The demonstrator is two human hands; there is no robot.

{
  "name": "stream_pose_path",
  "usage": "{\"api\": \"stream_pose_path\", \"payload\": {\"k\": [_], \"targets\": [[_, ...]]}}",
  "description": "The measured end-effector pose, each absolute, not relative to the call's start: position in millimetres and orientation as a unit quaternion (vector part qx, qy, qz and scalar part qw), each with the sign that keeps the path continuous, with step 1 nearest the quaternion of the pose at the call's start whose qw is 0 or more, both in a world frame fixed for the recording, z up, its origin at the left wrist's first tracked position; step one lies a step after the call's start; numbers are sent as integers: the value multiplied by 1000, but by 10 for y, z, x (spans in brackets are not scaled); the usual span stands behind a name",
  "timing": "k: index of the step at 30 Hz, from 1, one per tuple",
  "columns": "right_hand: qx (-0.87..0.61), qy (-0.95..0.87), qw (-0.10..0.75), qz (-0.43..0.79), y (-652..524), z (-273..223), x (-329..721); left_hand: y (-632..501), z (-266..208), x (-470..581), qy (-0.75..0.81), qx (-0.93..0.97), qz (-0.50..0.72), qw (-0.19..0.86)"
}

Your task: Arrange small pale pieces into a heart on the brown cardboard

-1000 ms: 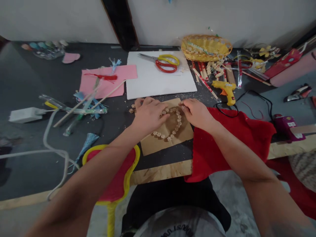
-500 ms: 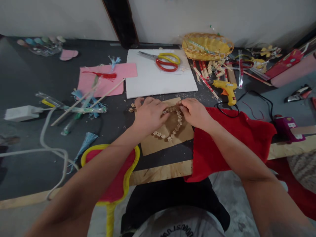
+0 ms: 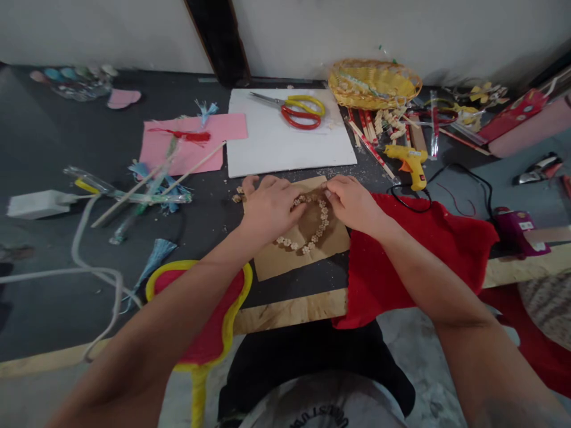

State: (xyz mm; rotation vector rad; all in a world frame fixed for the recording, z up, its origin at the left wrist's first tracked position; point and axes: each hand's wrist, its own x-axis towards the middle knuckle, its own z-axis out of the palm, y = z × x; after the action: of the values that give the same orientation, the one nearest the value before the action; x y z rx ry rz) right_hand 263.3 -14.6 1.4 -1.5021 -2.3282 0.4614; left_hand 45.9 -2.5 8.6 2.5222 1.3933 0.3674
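Observation:
A ring of small pale flower-shaped pieces [image 3: 322,226] lies on a square of brown cardboard [image 3: 285,264]. My left hand [image 3: 272,208] rests over the ring's left side, fingers apart and partly bent, with the thumb reaching onto the ring. That hand hides part of the ring and of the cardboard. At the ring's upper right, the fingertips of my right hand [image 3: 350,199] are pinched together; what they grip is too small to make out. Several loose flower-shaped pieces [image 3: 238,195] sit just left of my left hand.
Beyond the cardboard lies a white board [image 3: 289,148] bearing scissors [image 3: 301,113]. A yellow glue gun [image 3: 410,163], its cable and a wicker basket [image 3: 375,83] stand right. Red cloth [image 3: 383,279] hangs over the front edge. Left are pink sheets [image 3: 214,128], sticks, tassels and a yellow-rimmed pink shape [image 3: 214,321].
My right hand has shifted very slightly at the ring's upper right. My left hand and the ring stay in the same place.

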Motion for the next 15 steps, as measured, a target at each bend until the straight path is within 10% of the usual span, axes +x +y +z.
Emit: {"api": "stream_pose_path", "payload": {"k": [15], "targets": [[-537, -818, 148, 141, -278, 96, 2746, -129, 404, 168, 508, 849, 125, 67]]}}
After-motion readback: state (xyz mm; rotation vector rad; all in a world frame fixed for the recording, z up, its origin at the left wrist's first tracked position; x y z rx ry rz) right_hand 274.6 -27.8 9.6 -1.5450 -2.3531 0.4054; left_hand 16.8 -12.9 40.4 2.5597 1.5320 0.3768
